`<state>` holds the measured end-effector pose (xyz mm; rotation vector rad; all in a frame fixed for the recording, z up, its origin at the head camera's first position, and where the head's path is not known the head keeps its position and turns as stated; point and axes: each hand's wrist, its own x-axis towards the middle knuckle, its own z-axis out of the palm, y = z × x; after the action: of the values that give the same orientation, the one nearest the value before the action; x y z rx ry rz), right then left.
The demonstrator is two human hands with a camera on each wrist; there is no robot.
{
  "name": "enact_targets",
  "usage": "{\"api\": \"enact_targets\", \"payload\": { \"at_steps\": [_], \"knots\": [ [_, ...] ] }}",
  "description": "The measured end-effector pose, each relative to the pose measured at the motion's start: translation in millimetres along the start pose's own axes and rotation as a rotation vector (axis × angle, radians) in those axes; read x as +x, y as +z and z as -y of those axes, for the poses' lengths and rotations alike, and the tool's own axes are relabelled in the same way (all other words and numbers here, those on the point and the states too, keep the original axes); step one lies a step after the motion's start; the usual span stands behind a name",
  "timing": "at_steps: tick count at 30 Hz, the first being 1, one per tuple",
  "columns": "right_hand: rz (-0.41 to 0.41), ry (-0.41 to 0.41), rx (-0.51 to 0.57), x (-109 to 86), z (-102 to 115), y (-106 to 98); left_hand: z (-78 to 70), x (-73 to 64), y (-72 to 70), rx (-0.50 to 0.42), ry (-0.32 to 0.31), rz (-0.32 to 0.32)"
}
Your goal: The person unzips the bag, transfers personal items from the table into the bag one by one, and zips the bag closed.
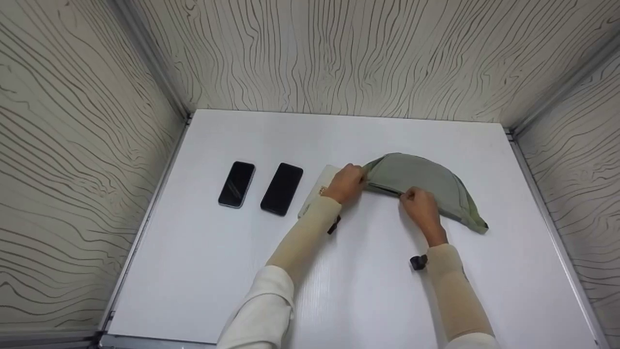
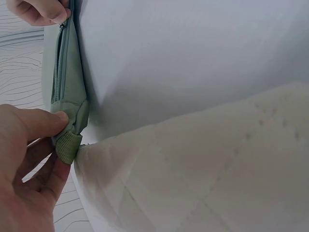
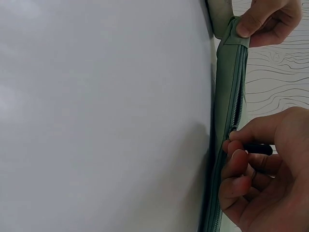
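Observation:
A green-grey crescent-shaped waist bag (image 1: 416, 177) lies on the table with its zipper edge facing the person. My left hand (image 1: 347, 183) pinches its left end, thumb on top and fingers beneath the green webbing (image 2: 69, 146). At the zipper (image 3: 238, 92), my right hand (image 1: 422, 211) pinches the slider by its dark pull tab (image 3: 260, 149). Between the two hands the zipper teeth are parted in a narrow gap. The inside of the bag cannot be made out.
Left of the bag lies a cream, flat, quilted-looking item (image 1: 315, 190), partly under the left hand. Further left are two dark-screened phones, one silver-edged (image 1: 237, 184) and one black (image 1: 282, 189). Patterned panels (image 1: 310, 58) border the white table (image 1: 218, 271).

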<state>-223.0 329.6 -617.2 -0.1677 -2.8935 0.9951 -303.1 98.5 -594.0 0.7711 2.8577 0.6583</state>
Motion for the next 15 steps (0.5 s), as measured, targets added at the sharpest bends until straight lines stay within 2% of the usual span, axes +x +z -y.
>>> {"api": "enact_targets", "payload": {
  "at_steps": [6,15],
  "knots": [
    [-0.010,-0.033,-0.001,-0.8,-1.7,-0.5,-0.6,-2.6,-0.9,0.000,0.003,-0.004],
    [-0.016,-0.025,-0.006,-0.9,-3.9,-3.6,0.4,-1.7,-0.5,-0.005,-0.008,-0.010]
  ]
}}
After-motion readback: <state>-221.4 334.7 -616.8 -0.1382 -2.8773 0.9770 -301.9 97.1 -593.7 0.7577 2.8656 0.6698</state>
